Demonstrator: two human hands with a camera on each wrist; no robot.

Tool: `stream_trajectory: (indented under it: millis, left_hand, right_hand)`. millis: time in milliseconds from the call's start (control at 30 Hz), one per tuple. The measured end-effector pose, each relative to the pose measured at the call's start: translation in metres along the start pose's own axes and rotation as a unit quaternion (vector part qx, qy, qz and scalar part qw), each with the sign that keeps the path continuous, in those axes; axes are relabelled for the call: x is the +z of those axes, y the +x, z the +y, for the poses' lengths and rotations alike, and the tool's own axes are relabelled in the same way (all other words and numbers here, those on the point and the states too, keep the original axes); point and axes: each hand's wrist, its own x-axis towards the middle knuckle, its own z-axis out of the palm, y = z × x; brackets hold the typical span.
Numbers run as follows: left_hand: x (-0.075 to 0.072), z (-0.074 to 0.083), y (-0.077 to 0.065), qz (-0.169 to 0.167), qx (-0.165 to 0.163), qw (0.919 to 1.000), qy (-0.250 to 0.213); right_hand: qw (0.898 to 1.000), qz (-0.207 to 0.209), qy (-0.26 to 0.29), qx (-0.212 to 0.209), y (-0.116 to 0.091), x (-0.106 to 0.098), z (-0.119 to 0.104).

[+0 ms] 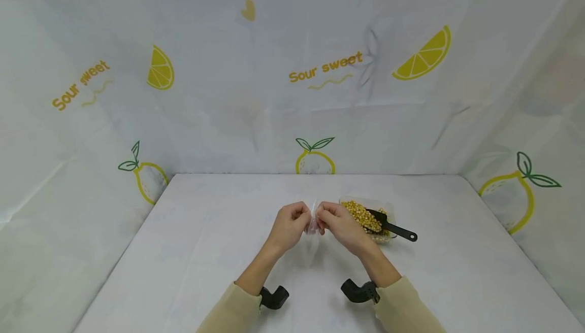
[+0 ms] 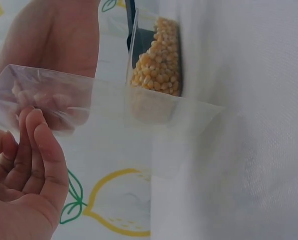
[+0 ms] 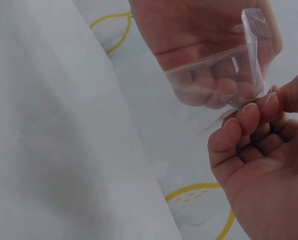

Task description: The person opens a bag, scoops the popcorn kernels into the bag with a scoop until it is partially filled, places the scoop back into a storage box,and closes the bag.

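Between the two hands hangs a clear plastic bag, its lower part dangling over the table. My left hand pinches one side of its top edge between thumb and curled fingers. On the opposite side my right hand pinches the top edge too, fingertips curled, as the right wrist view shows with the bag stretched between them. Just beyond the right hand stands a clear container heaped with yellow corn kernels. A black scoop lies in the kernels, handle sticking out over the rim to the right.
A white cloth covers the table. Behind it and at both sides rise cloth walls printed with lemons and lettering. Black camera mounts sit at both wrists.
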Motion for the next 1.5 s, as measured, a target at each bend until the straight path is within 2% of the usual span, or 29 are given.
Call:
stream_trajectory:
  millis: [400, 567, 733, 833, 1000, 1133, 1200, 1433, 1500]
  left_hand:
    - [0.000, -0.007, -0.003, -0.012, 0.012, 0.9998, 0.005]
    - [0.001, -0.009, -0.003, -0.010, 0.004, 0.9999, -0.004]
    - [0.001, -0.009, -0.003, 0.004, -0.008, 0.9999, -0.009]
    - [-0.002, 0.002, -0.006, 0.005, -0.006, 1.0000, -0.006]
    - [-0.009, 0.028, -0.013, -0.003, 0.012, 0.9999, -0.009]
    - [-0.012, 0.032, -0.013, -0.001, 0.016, 0.9998, -0.011]
    - [-0.014, 0.029, -0.012, -0.003, 0.009, 0.9999, -0.007]
    - [-0.019, -0.010, -0.001, 0.006, -0.004, 1.0000, 0.004]
    - [-0.021, -0.012, -0.001, 0.007, -0.002, 1.0000, 0.005]
  right_hand:
    - [1.000, -0.014, 0.007, -0.003, 0.000, 0.000, 0.010]
    - [1.000, -0.016, 0.004, -0.002, 0.001, -0.001, 0.013]
    - [0.999, -0.026, 0.034, -0.011, 0.000, -0.001, 0.013]
    - [0.999, -0.028, 0.044, -0.015, -0.001, -0.001, 0.011]
    - [1.000, -0.013, 0.004, -0.017, -0.001, -0.002, 0.009]
    - [0.999, 0.009, -0.038, -0.007, -0.002, -0.004, 0.008]
    - [0.998, 0.018, -0.054, 0.001, -0.002, -0.005, 0.007]
    - [0.995, 0.027, -0.092, 0.008, -0.004, -0.013, 0.006]
    - [0.994, 0.028, -0.101, 0.012, -0.005, -0.016, 0.006]
